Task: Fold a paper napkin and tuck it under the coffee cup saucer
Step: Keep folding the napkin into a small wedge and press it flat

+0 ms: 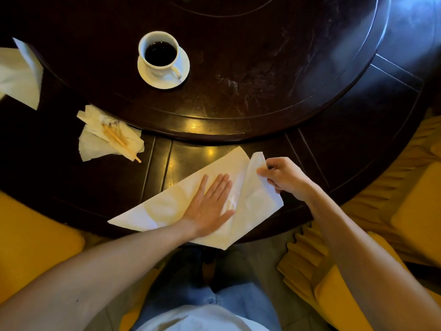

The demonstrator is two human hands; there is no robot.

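— So, where does the paper napkin (167,206) lie?
— Flat on the dark wooden tabletop (71,182), at its near edge. The left hand (210,204) presses it down, fingers straight and together.
— And the other grip?
— The right hand (284,175) pinches the napkin's right corner between thumb and fingers, lifting that flap up off the wood.
— The cup?
— Well beyond both hands: a white coffee cup (159,52) of dark coffee on its saucer (167,83), standing on the raised round turntable (262,80), which is scuffed and glossy.
— Anything left of the pressing hand?
— A crumpled tissue (95,139) with what look like chopsticks (121,142) on it, and another white napkin (19,75) farther off. Yellow chairs (417,211) ring the tabletop.
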